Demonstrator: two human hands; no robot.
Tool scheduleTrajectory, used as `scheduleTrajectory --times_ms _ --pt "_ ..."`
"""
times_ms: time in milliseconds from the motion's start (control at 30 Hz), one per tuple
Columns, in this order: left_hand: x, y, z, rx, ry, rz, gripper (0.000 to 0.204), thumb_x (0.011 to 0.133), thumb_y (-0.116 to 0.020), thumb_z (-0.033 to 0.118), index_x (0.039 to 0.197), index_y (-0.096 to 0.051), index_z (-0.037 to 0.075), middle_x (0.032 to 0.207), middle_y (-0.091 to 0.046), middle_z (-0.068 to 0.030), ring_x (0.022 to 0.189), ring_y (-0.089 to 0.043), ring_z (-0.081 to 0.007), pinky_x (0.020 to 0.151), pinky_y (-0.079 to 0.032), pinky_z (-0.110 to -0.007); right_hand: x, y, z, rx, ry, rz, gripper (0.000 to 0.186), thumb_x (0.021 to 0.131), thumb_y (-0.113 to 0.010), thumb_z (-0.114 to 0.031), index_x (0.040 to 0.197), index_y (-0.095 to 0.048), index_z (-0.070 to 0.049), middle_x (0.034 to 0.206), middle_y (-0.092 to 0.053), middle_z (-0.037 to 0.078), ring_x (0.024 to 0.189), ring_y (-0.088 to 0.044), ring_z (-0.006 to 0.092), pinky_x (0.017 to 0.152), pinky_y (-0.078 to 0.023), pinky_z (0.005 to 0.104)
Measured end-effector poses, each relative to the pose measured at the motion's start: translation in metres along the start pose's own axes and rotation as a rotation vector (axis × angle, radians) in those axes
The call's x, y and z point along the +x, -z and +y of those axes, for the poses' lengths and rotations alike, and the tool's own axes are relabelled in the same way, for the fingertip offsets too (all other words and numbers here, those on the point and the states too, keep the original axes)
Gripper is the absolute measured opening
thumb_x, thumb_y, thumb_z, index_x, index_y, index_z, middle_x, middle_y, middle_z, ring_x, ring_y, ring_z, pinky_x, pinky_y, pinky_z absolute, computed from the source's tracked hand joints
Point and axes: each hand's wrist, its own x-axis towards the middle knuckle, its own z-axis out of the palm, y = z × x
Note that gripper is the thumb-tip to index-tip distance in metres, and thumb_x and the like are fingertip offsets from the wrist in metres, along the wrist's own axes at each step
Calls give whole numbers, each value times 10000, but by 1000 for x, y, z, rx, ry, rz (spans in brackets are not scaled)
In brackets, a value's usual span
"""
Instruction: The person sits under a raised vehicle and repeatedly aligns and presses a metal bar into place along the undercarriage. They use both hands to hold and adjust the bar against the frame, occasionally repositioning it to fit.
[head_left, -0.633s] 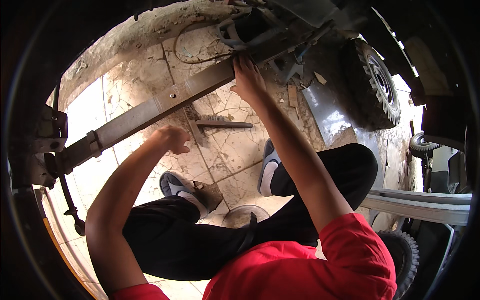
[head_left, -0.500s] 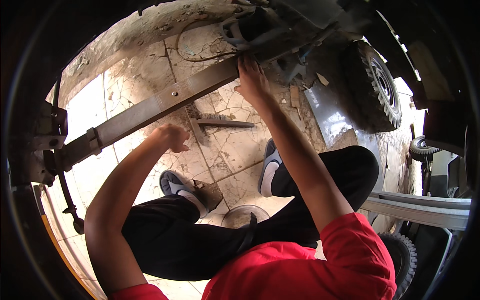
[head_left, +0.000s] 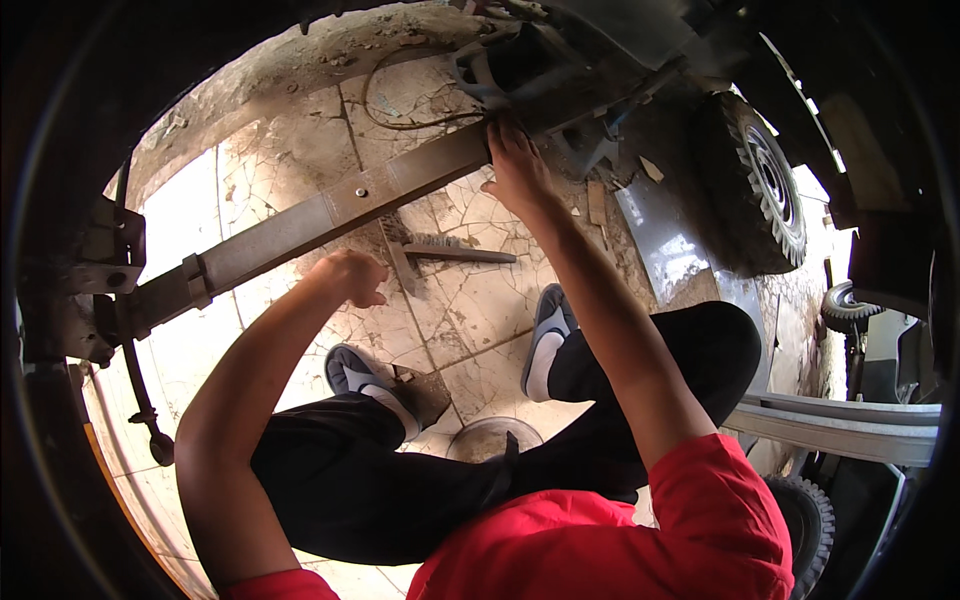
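A long stack of flat metal bars, like a vehicle's leaf spring, runs slantwise in front of me, with a clip round it on the left and a bolt head near its middle. My right hand rests on its far right part, fingers stretched over the top and thumb apart. The bar beneath the fingertips is dark and hard to make out. Below the bar, my left hand hovers with loosely bent fingers, apart from it, and no object shows in it. On the floor beyond lies a brush with a long handle.
A knobbly tyre stands at the right, with silver rails nearer me. A dark bracket holds the bar's left end. A thin hose curves behind the bar. Cracked tiles cover the floor. A round disc lies between my legs.
The whole view has shifted slightly, so things sit a little lower and to the right. My right hand stays on the bar; my left hand keeps nearly the same pose.
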Motion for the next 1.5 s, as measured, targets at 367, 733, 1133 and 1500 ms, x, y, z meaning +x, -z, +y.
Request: scheduleTrajectory --times_ms 367,733,1133,1500 --pt "-3 1 4 5 -20 25 506 911 -627 503 1171 -668 71 1137 -709 -143 1111 -659 -327 942 -521 -455 9 -3 -5 -63 31 75 1066 618 -926 -267 1463 -350 36 1516 -351 262 1391 -402 385 1163 -359 426" --pt "3 5 7 -4 7 2 550 894 -654 491 1273 -632 94 1213 -688 -133 1162 -637 -324 990 -505 -443 25 1 -4 -64 -52 -21 1071 632 -921 -287 1474 -339 29 1511 -373 256 1375 -419 393 1163 -358 432" --pt "23 -2 -3 31 -21 -77 570 880 -672 473 1298 -612 91 1194 -690 -165 1142 -640 -356 956 -517 -467 27 -3 2 -91 82 -9 1148 567 -949 -309 1473 -329 27 1507 -374 270 1361 -439 399 1118 -401 443" --pt "15 10 7 38 71 -123 432 868 -687 437 1163 -719 123 1121 -724 -96 1059 -678 -296 837 -543 -461 9 -10 12 -43 127 4 1144 609 -931 -238 1520 -284 5 1541 -333 267 1404 -371 417 1163 -338 464"
